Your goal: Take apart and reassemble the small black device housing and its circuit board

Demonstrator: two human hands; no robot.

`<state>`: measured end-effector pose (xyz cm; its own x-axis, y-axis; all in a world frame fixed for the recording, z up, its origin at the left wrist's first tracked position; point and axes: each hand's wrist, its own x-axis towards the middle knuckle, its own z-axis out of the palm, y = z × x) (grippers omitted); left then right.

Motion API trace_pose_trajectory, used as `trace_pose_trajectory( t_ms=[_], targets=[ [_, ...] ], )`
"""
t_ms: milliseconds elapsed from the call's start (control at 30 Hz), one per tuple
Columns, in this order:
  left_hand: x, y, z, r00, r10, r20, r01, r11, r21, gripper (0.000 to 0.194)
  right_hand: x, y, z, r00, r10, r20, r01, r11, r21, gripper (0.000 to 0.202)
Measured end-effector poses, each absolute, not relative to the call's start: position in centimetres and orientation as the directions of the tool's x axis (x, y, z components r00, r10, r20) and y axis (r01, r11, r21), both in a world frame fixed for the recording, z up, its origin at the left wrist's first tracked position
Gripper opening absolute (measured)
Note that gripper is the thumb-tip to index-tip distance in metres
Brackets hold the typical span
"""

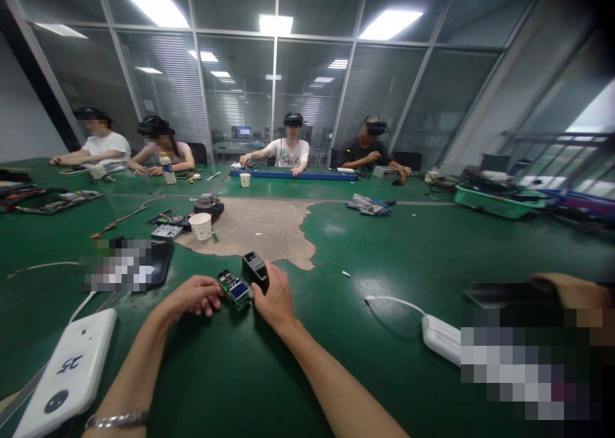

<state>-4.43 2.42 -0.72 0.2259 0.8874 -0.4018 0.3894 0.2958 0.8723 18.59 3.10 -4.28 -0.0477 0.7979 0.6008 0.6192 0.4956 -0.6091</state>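
A green circuit board [233, 290] with a small dark blue display is just above the green table in front of me. My left hand [199, 295] is closed, thumb and forefinger pinching the board's left edge. My right hand [275, 297] grips a black plastic housing [254, 266] with several cut-outs in its face. Housing and board are side by side, the housing slightly farther from me. The right thumb is close to the board's right edge; whether they touch I cannot tell.
Paper cup [200, 226] and loose electronic parts [167, 231] stand ahead left. White power bank [67, 367] lies near left, white power strip [441, 340] near right. Gloves [369, 205] and a green basket [497, 201] lie farther off. Several people sit opposite; another person's hand [576, 287] is at right.
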Motion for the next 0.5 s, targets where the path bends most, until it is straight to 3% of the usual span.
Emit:
trace_pose_trajectory(
  t_ms=[233,500],
  targets=[
    [-4.5,2.4,-0.6,0.154,0.905,-0.396,0.397,0.311,0.864,0.038,18.1,1.9,-1.7,0.007,0.796,0.605,0.477,0.529,-0.702,0.047],
    [-4.7,2.4,-0.5,0.214,0.902,-0.374,0.405,0.267,0.874,0.037,16.6,-0.1,-0.3,-0.148,0.706,0.692,0.456,0.67,-0.586,0.049]
  ],
)
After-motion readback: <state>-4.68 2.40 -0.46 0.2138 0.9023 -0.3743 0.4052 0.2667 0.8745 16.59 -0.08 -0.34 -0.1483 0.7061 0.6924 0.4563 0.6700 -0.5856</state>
